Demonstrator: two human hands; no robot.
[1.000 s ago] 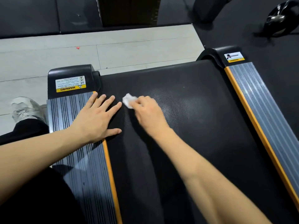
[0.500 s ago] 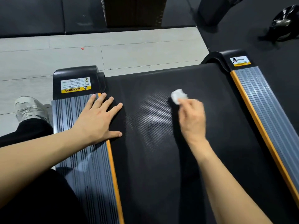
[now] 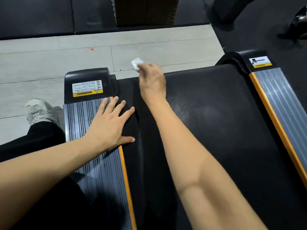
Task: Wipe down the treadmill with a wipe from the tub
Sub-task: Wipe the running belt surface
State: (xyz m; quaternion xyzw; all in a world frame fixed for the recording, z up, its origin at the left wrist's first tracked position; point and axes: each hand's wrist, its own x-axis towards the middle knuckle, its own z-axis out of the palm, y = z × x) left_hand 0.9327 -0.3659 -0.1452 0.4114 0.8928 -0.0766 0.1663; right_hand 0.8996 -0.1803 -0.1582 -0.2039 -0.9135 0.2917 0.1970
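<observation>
Holding the wipe, balled and pinched in our right hand, at the belt's far end. Left hand: flat, fingers straight, braced across side rail and belt. Advice: we should press the wad down fully, overlapping strokes.

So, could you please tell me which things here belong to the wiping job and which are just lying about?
Job: wipe held by right hand; treadmill belt; left side rail under left hand.
Lying about: red scrap on floor; shoe.
</observation>
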